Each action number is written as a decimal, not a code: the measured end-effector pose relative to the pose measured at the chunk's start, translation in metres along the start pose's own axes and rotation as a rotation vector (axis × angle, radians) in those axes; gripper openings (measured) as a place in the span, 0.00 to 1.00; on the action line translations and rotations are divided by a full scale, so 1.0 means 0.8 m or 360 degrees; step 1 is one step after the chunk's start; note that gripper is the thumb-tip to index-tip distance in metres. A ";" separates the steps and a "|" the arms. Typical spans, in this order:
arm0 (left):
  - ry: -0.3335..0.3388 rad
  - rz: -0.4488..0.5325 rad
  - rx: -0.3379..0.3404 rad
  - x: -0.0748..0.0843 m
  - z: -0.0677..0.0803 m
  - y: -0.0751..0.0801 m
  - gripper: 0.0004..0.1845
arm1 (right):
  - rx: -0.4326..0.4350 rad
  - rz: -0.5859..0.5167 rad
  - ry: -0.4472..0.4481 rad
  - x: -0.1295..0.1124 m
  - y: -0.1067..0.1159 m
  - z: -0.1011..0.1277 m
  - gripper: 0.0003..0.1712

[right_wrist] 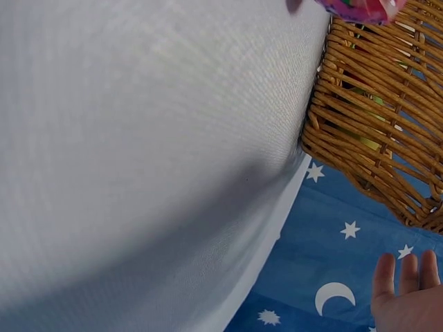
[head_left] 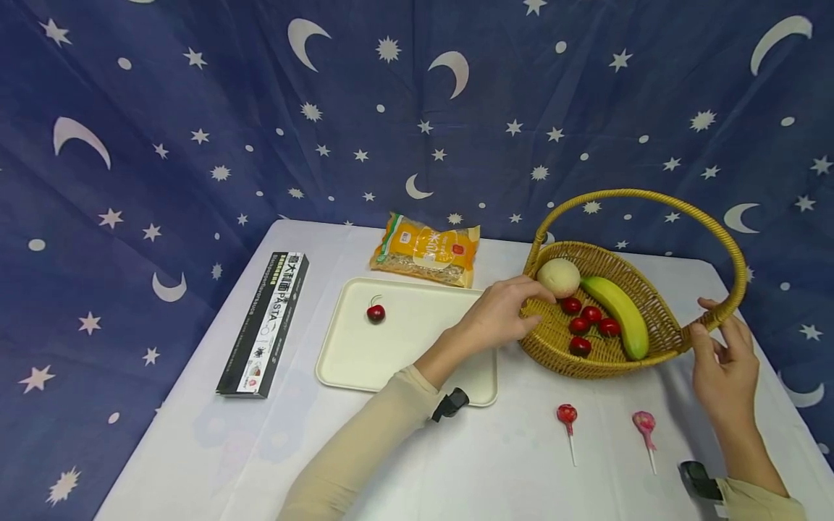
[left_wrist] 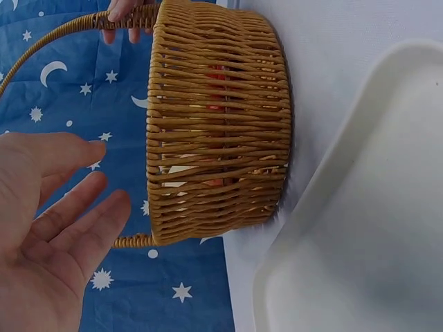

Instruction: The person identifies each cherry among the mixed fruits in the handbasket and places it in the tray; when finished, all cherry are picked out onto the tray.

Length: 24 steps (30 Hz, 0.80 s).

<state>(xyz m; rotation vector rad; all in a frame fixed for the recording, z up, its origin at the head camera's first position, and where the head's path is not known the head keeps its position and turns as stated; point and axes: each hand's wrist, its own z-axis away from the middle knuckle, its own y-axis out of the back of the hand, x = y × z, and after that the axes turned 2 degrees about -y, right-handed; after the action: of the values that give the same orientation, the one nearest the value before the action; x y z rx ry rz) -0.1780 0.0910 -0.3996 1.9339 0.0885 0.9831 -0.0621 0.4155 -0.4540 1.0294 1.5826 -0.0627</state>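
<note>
Your left hand (head_left: pixel 498 315) reaches in over the left rim of the wicker basket (head_left: pixel 554 336), fingers relaxed and nearly straight, fingertips just beside the pale round fruit (head_left: pixel 558 277) and holding nothing; the left wrist view shows the same spread fingers (left_wrist: pixel 76 207) close to the basket's woven wall (left_wrist: pixel 218 124). Your right hand (head_left: pixel 723 362) sits at the basket's 3 o'clock end, where the arched handle (head_left: pixel 651 197) meets the rim, fingers loosely open and touching or just short of the handle base; you cannot tell from these views whether it grips. The basket rests on the white tabletop (head_left: pixel 495 463) at 2 o'clock from its middle, and holds the pale fruit, a banana (head_left: pixel 619 311) and several red cherry tomatoes (head_left: pixel 589 322). At the basket's 9 o'clock lies a cream tray (head_left: pixel 417 354) with one cherry (head_left: pixel 375 312) on it. At the tray's 12 o'clock is a yellow noodle packet (head_left: pixel 426 250), at its 9 o'clock a long black pasta box (head_left: pixel 266 322). At the basket's 6 o'clock lie a red lollipop (head_left: pixel 567 416) and a pink lollipop (head_left: pixel 643 422), near each other but apart.
</note>
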 end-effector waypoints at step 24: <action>-0.0090 -0.0002 -0.0128 0.020 -0.037 -0.047 0.15 | 0.0010 -0.0023 0.0042 0.003 0.000 -0.003 0.24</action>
<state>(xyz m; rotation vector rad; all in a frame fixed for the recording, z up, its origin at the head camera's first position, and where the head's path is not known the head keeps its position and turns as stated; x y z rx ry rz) -0.1748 0.1399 -0.4115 1.8865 0.0175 0.9166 -0.0637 0.4178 -0.4556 1.0278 1.6150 -0.0642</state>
